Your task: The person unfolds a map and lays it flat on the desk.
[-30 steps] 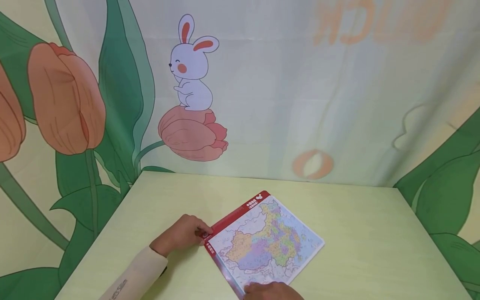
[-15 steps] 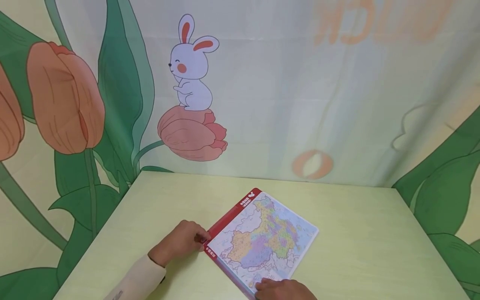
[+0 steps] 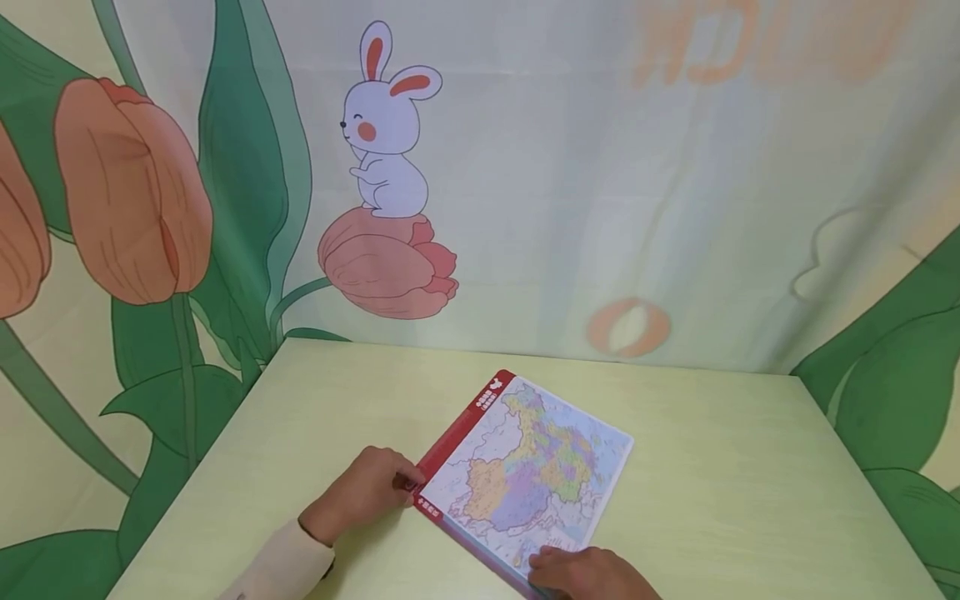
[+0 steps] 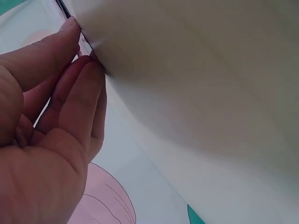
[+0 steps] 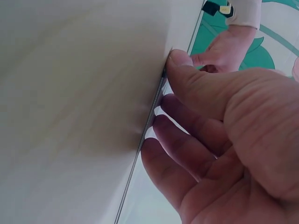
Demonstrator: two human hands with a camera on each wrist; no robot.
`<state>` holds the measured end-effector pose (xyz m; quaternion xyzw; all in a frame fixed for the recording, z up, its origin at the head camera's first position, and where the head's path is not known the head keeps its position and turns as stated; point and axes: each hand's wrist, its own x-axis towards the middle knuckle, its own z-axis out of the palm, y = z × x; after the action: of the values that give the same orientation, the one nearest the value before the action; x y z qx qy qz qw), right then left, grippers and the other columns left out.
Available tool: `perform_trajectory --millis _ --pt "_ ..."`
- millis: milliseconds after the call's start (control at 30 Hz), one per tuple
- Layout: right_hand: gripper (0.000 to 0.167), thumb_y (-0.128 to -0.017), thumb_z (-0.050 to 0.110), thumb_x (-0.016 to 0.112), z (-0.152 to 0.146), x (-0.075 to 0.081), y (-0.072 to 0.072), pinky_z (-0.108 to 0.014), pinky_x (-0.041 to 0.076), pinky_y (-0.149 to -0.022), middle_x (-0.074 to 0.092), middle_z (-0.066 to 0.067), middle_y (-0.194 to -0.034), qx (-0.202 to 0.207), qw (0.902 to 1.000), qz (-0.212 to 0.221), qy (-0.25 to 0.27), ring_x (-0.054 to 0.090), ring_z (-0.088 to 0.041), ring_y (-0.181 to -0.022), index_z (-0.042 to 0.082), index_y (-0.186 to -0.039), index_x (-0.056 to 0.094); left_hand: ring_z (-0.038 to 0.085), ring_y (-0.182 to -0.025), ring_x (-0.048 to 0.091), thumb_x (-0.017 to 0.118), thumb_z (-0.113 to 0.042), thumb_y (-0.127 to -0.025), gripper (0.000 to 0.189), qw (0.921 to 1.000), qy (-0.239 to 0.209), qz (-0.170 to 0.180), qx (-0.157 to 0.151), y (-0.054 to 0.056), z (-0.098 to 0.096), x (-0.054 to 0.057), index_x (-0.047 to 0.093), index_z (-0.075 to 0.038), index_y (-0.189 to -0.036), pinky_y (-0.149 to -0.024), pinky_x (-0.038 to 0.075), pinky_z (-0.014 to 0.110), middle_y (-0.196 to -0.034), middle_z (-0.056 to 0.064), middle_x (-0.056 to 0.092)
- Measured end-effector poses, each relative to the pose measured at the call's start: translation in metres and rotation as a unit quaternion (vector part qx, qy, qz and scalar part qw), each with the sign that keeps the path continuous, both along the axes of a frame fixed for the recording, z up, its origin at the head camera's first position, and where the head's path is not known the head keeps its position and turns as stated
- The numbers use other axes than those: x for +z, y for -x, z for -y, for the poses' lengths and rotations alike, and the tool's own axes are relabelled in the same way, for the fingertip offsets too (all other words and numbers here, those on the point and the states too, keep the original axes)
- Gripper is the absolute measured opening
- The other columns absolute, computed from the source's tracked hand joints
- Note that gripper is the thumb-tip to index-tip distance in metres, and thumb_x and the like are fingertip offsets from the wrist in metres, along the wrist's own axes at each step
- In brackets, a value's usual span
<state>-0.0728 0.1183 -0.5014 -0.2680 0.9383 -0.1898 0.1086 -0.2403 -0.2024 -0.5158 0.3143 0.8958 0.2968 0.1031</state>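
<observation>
The fingers and thumb of the left hand (image 3: pixel 367 483) are close together in a pinch, and between them is the red corner of a flat map board (image 3: pixel 523 473). The right hand (image 3: pixel 592 573) has bent fingers and holds the board at its near corner; in the right wrist view the thumb and the fingertips all meet the thin edge, but how far the thumb goes below it, I cannot tell. I think the hands take two neighbouring corners because so thin a thing offers little other place to grasp, and two holds should let the person turn it or keep it steady. Relative to the fingers, the board begins directly at the left fingertips and extends from them to the right and away, while its near corner is under the right hand. It seems to lie flat, or almost flat, on the pale table (image 3: pixel 735 483), turned at a slant, with its red strip (image 3: pixel 453 438) on the upper left side and the map facing up. Further out, behind the table, hangs a backdrop (image 3: pixel 540 167) with a printed rabbit (image 3: pixel 390 150) and tulips.
</observation>
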Motion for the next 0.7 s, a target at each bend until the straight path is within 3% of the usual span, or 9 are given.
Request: perform_trajectory --millis 233,333,500,600,700 --pt "0.053 -0.098 0.062 0.065 -0.016 -0.002 -0.001 -0.040 0.060 -0.098 0.075 -0.008 -0.132 0.010 0.9990 -0.043 0.009 0.072 -0.025 -0.123 0.017 -0.125 0.077 0.013 -0.081 0.057 0.088 -0.005 -0.084 0.042 0.9993 0.012 0.013 0.033 -0.012 -0.009 -0.001 0.078 -0.007 -0.125 -0.070 0.047 0.024 -0.099 0.001 0.079" --pt "0.045 -0.099 0.051 0.069 -0.024 -0.005 -0.001 -0.039 0.061 -0.096 0.076 -0.009 -0.130 0.020 0.9974 -0.068 0.015 0.073 -0.024 -0.121 0.015 -0.124 0.077 0.012 -0.077 0.054 0.088 -0.004 -0.084 0.041 0.9991 0.024 0.006 0.036 -0.017 -0.012 0.002 0.078 -0.006 -0.124 -0.068 0.045 0.024 -0.093 0.000 0.076" --pt "0.035 -0.094 0.022 0.078 -0.036 -0.003 0.002 -0.037 0.060 -0.098 0.073 -0.011 -0.135 -0.014 0.9994 -0.020 0.026 0.072 -0.022 -0.122 0.012 -0.128 0.074 0.012 -0.076 0.051 0.087 -0.004 -0.084 0.035 0.9987 0.037 -0.001 0.034 -0.027 -0.018 0.007 0.081 -0.007 -0.119 -0.067 0.041 0.026 -0.082 -0.002 0.067" --pt "0.039 -0.094 0.018 0.079 -0.043 0.000 0.003 -0.037 0.059 -0.100 0.071 -0.012 -0.139 -0.046 0.9984 0.017 0.028 0.070 -0.023 -0.125 0.012 -0.132 0.073 0.013 -0.074 0.049 0.087 -0.003 -0.084 0.031 0.9990 0.034 -0.006 0.029 -0.033 -0.020 0.008 0.083 -0.007 -0.114 -0.065 0.039 0.026 -0.078 -0.002 0.063" --pt "0.043 -0.093 0.018 0.081 -0.050 0.001 0.006 -0.037 0.059 -0.100 0.069 -0.013 -0.142 -0.060 0.9976 0.023 0.025 0.069 -0.026 -0.127 0.011 -0.135 0.072 0.012 -0.074 0.048 0.087 -0.004 -0.083 0.027 0.9993 0.025 -0.005 0.027 -0.037 -0.022 0.008 0.084 -0.006 -0.109 -0.065 0.037 0.026 -0.076 -0.001 0.061"
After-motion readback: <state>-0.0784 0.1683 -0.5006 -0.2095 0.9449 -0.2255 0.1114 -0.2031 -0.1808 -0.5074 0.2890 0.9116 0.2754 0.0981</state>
